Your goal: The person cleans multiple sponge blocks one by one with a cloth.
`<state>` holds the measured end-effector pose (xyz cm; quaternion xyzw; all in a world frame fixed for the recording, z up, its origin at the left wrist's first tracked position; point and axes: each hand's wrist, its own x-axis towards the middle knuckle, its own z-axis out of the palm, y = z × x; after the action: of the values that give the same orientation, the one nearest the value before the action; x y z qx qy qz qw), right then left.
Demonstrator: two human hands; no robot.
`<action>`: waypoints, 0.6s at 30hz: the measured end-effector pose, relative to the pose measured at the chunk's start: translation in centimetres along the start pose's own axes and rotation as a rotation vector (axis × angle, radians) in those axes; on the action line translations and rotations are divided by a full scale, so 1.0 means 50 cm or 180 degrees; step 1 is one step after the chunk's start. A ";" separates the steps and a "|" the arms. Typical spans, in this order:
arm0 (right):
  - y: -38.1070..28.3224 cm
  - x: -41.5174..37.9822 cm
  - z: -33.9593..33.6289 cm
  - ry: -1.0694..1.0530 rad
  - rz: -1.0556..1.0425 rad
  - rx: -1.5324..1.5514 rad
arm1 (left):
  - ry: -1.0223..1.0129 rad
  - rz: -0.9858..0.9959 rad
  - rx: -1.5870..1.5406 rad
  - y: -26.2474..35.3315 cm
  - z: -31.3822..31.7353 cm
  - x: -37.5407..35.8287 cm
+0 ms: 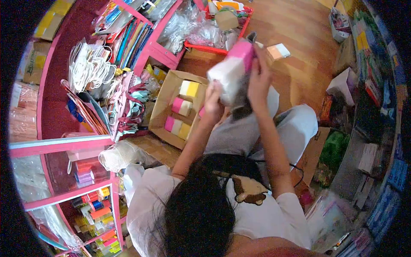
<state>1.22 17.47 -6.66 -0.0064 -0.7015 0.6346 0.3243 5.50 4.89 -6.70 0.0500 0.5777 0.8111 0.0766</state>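
Observation:
A white and pink packet (231, 66) is held up between my two hands, its surface slightly blurred. My left hand (214, 98) grips its lower left side at the white part. Against its right side, by the pink end, is my right hand (259, 79), fingers closed on it. Below and left of my left hand, an open cardboard box (161, 105) holds several two-coloured packets, among them a white and yellow one (189, 88) and pink and yellowish ones. A white and orange packet (278, 51) lies on the wooden floor beyond my right hand.
A red basket (205, 48) with plastic bags and other items stands beyond the box. Pink shelves (147, 53) with folders, cords and thread spools line the left side. Boxes and packaged goods stand along the right. My bent legs (295, 124) are below my hands.

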 end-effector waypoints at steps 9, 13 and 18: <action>-0.066 -0.086 0.058 -0.1084 -0.1153 0.0051 | 0.0543 0.0521 -0.0824 0.010 -0.080 0.061; -0.061 -0.046 0.018 0.0127 -0.0518 0.0217 | 0.0715 0.0138 -0.1927 0.056 -0.022 0.049; -0.024 0.018 -0.027 0.0765 0.0826 0.1749 | 0.0720 -0.0371 -0.1702 0.019 0.064 0.023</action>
<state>1.62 18.79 -5.22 -0.0829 -0.4540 0.8309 0.3107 4.84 7.79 -4.78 -0.0959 0.3504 0.9292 0.0685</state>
